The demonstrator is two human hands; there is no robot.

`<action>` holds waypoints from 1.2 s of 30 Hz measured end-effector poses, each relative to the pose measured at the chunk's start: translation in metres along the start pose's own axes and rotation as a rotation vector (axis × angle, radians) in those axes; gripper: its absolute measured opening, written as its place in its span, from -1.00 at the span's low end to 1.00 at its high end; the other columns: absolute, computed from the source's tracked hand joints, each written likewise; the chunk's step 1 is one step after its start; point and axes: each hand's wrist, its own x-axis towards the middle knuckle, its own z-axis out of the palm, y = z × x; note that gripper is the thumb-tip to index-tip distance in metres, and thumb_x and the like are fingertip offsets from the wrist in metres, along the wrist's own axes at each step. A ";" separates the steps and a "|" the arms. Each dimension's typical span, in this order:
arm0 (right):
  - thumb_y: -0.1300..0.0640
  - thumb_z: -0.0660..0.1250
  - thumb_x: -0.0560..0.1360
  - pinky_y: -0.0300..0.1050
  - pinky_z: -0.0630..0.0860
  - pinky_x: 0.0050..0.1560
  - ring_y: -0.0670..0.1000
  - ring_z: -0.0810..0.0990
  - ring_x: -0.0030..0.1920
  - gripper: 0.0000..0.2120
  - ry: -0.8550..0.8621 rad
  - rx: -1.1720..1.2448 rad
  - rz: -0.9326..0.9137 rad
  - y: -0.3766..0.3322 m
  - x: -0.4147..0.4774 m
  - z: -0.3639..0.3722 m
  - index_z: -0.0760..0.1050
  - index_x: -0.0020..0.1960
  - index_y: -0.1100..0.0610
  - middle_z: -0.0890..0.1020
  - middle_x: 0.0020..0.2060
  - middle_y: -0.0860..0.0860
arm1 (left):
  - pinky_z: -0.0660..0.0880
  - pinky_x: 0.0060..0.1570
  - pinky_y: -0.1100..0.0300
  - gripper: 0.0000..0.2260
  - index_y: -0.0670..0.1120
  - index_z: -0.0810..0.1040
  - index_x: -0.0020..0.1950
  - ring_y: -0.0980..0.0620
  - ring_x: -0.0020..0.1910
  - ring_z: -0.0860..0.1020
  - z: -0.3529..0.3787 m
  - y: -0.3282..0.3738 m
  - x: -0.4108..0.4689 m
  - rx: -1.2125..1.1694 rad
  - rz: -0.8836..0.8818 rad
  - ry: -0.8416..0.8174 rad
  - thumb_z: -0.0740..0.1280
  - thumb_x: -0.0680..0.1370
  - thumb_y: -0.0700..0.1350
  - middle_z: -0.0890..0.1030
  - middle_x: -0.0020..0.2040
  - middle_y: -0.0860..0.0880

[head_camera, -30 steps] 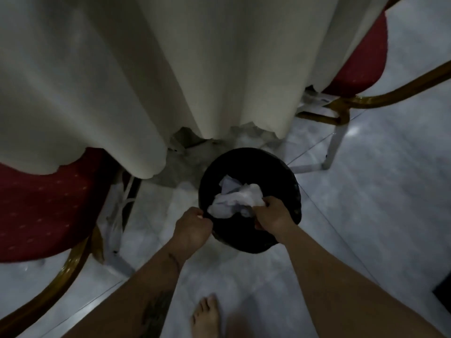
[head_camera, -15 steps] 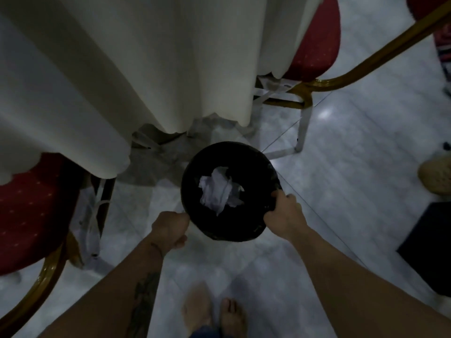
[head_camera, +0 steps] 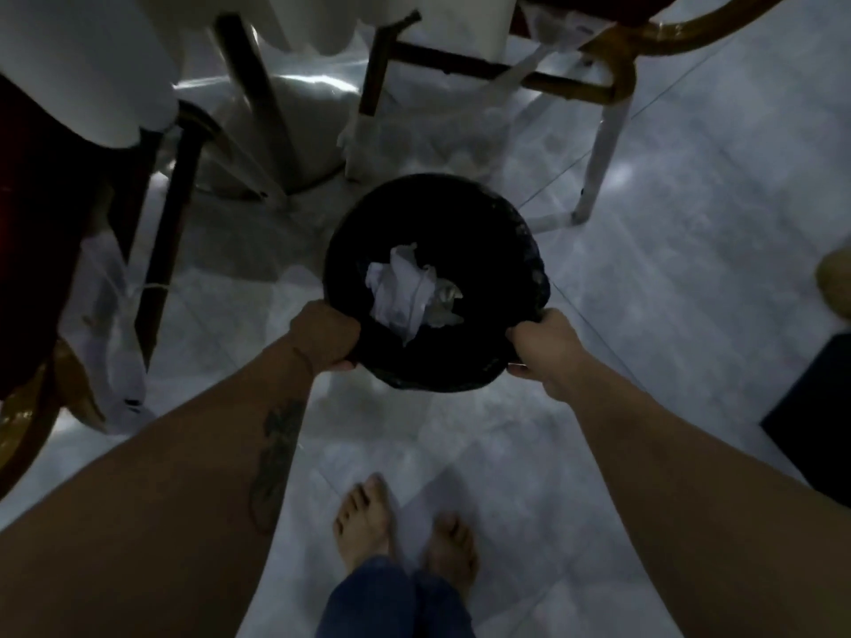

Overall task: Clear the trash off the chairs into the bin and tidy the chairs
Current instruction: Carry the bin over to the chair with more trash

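1. On my left stands a red-seated chair [head_camera: 41, 232] with a gilt frame, half under the white tablecloth [head_camera: 87, 71]; I judge I should carry the bin clear of its legs rather than brush past them.
2. My left hand [head_camera: 324, 336] is curled tight around the near-left rim of the black bin [head_camera: 460, 214].
3. Crumpled white paper trash [head_camera: 405, 292] lies loose inside the bin, so I would keep the rim level to stop it spilling.
4. My right hand [head_camera: 536, 343] is closed on the near-right rim, matching the left; an even two-sided hold seems best.
5. The second chair [head_camera: 612, 71] stands beyond on the right; whether its seat holds trash I cannot tell.
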 end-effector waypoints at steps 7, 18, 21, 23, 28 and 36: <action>0.18 0.36 0.51 -0.06 0.58 -0.21 0.07 0.63 -0.08 -0.75 -0.229 -0.268 0.058 -0.003 -0.049 -0.024 0.40 0.15 0.13 0.61 -0.02 0.12 | 0.59 -0.39 0.18 -0.84 -0.22 0.52 -0.22 -0.13 -0.32 0.60 -0.034 -0.012 -0.046 -0.024 -0.079 0.054 0.26 0.55 -0.33 0.59 -0.30 -0.15; 0.19 0.28 0.48 -0.13 0.51 -0.39 0.07 0.55 -0.18 -0.82 -0.199 -0.668 -0.358 -0.090 -0.170 -0.070 0.37 0.06 0.15 0.52 -0.09 0.11 | 0.51 -0.50 0.20 -0.78 -0.27 0.55 0.11 -0.13 -0.26 0.60 -0.076 -0.046 -0.216 -0.232 -0.076 0.108 0.24 0.50 -0.34 0.61 -0.15 -0.21; 0.21 0.27 0.45 0.08 0.65 -0.08 0.19 0.60 -0.05 -0.69 -0.228 -0.730 -0.450 -0.085 -0.210 -0.083 0.37 0.18 0.16 0.54 0.00 0.19 | 0.58 -0.36 0.13 -0.74 -0.30 0.53 0.19 -0.13 -0.18 0.60 -0.073 -0.060 -0.267 -0.253 -0.102 0.168 0.26 0.51 -0.35 0.62 0.07 -0.29; 0.20 0.27 0.41 0.14 0.64 0.03 0.22 0.60 0.01 -0.57 -0.259 -0.730 -0.496 -0.073 -0.237 -0.093 0.35 0.27 0.13 0.54 0.03 0.19 | 0.64 -0.20 0.04 -0.70 -0.34 0.49 0.25 -0.16 -0.11 0.60 -0.072 -0.071 -0.303 -0.233 -0.120 0.207 0.26 0.52 -0.33 0.61 0.15 -0.31; 0.19 0.26 0.40 0.00 0.62 -0.19 0.16 0.60 -0.07 -0.59 -0.435 -0.712 -0.583 -0.034 -0.329 -0.123 0.31 0.23 0.02 0.55 -0.04 0.13 | 0.63 -0.34 0.11 -0.84 -0.27 0.54 0.02 -0.13 -0.22 0.59 -0.070 -0.112 -0.434 -0.412 -0.193 0.186 0.20 0.53 -0.37 0.61 -0.12 -0.25; 0.28 0.23 0.46 -0.08 0.54 -0.42 0.21 0.60 -0.10 -0.65 -0.699 -0.794 -0.733 0.000 -0.498 -0.098 0.31 0.22 0.07 0.53 -0.04 0.15 | 0.56 -0.27 0.08 -0.81 -0.35 0.54 0.08 -0.14 -0.21 0.56 -0.102 -0.218 -0.641 -0.519 -0.251 0.284 0.19 0.53 -0.36 0.54 -0.09 -0.24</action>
